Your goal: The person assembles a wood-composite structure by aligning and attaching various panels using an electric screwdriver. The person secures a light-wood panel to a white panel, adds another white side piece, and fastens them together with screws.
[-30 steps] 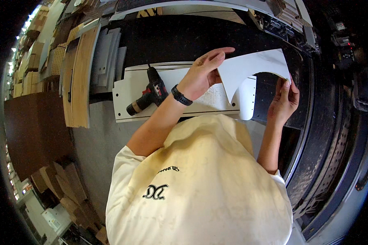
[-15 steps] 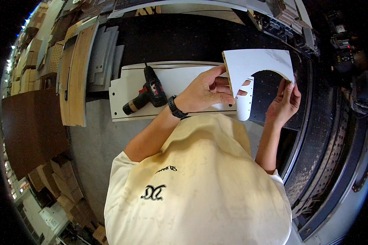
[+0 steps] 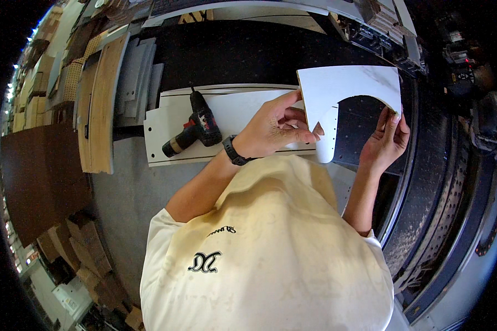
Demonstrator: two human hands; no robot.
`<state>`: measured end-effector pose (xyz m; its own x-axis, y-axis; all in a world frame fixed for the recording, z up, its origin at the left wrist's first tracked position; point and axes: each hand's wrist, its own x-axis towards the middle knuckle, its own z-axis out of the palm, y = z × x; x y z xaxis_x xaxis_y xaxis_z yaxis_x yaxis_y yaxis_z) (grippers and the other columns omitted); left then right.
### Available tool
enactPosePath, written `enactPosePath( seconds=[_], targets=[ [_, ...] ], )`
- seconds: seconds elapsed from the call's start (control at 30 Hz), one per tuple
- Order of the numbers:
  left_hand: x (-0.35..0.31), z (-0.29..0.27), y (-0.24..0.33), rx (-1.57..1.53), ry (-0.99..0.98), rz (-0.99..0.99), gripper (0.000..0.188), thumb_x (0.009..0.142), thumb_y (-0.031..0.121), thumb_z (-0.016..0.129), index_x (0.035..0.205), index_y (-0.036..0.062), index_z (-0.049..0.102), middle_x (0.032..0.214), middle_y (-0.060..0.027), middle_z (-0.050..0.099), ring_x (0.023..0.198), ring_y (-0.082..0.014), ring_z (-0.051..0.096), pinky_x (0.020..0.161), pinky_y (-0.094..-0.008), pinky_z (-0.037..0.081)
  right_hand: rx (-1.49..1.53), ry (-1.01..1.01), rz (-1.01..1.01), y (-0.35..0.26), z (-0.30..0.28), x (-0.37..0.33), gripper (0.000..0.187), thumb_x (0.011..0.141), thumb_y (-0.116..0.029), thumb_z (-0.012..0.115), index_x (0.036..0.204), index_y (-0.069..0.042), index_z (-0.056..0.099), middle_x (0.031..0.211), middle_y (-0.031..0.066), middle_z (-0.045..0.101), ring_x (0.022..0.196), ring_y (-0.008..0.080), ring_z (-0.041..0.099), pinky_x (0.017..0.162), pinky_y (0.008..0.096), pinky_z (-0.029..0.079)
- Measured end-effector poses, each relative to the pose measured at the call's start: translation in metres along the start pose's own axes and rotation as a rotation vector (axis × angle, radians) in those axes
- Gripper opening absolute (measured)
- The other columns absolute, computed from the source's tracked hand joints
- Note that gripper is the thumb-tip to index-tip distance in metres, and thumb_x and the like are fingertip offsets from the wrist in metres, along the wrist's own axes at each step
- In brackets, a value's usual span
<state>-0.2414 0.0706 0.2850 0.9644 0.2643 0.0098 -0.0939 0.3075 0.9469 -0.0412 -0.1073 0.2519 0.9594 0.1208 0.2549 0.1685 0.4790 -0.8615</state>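
Between both hands I hold up a white board with a curved cutout point(image 3: 348, 81), its arch facing me and faint grey marbling on its face. My left hand point(image 3: 276, 126), with a dark watch on the wrist, grips the board's left edge, fingers partly behind it. My right hand point(image 3: 385, 140) pinches the lower right corner between thumb and fingers. A black and red cordless drill point(image 3: 200, 124) lies left of my left hand, on white panels point(image 3: 237, 105) with drilled holes. Under the cutout shows the rounded end of a white panel point(image 3: 327, 144).
A black work surface point(image 3: 221, 49) stretches beyond the panels. At the left stand a wood-coloured board point(image 3: 109, 105) and several grey panels point(image 3: 141, 80). A dark metal machine rail point(image 3: 442, 182) curves down the right side. Stacked cardboard pieces point(image 3: 94, 248) lie at lower left.
The held board has tilted slightly, showing more of its face and less of its left edge. My left fingers have shifted back behind that edge. The drill stays on the panels.
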Motion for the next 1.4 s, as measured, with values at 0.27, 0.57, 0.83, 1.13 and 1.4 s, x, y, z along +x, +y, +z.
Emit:
enactPosePath(
  seconds=[0.27,0.57,0.83,1.13,1.4],
  targets=[
    [-0.002,-0.013,-0.021,0.088,0.079,-0.04,0.067,0.091,0.01,0.074,0.149,0.003,0.041,0.109,-0.0103,0.071,0.097,-0.0152,0.069,0.082,-0.029,0.058,0.069,-0.103,0.147,0.004,-0.011,0.005,0.017,0.101,-0.012,0.062,0.114,-0.002,0.066,0.113,0.0149,0.071,0.107,0.0229,0.07,0.097,0.0352,0.06],
    [-0.001,-0.035,-0.018,0.338,0.039,-0.002,0.061,0.095,0.015,0.07,0.149,0.0037,0.045,0.116,-0.0081,0.07,0.099,-0.013,0.068,0.082,-0.0271,0.056,-0.276,-0.315,0.647,-0.005,-0.023,0.018,0.035,0.096,-0.028,0.072,0.12,-0.004,0.068,0.097,0.0072,0.073,0.079,0.0131,0.07,0.066,0.0248,0.058],
    [-0.019,-0.046,-0.09,1.05,0.464,-0.023,0.069,0.103,0.045,0.053,0.155,0.0028,0.034,0.157,-0.0273,0.035,0.148,-0.0416,0.029,0.121,-0.0528,0.023,-0.294,0.036,0.599,-0.002,-0.09,0.019,0.041,0.099,-0.031,0.066,0.128,-0.003,0.064,0.115,0.0116,0.068,0.097,0.0157,0.068,0.076,0.0308,0.057],
    [-0.003,-0.033,-0.195,1.614,0.588,-0.043,0.081,0.102,0.05,0.045,0.158,-0.0033,0.02,0.162,-0.0326,0.017,0.152,-0.0481,0.011,0.118,-0.0689,0.007,-0.2,0.448,0.431,-0.063,-0.217,-0.077,0.047,0.097,-0.033,0.071,0.127,0.001,0.061,0.111,0.0119,0.068,0.097,0.0212,0.066,0.084,0.0353,0.055],
    [-0.075,0.211,-0.244,0.772,-1.073,0.425,0.048,0.09,0.046,0.067,0.123,0.0119,0.068,0.111,-0.018,0.071,0.108,-0.0371,0.066,0.097,-0.049,0.049,-0.217,0.776,0.289,-0.173,-0.251,-0.232,0.044,0.098,-0.029,0.068,0.133,-0.004,0.061,0.121,0.0069,0.069,0.095,0.0168,0.068,0.084,0.0317,0.057]
  ],
)
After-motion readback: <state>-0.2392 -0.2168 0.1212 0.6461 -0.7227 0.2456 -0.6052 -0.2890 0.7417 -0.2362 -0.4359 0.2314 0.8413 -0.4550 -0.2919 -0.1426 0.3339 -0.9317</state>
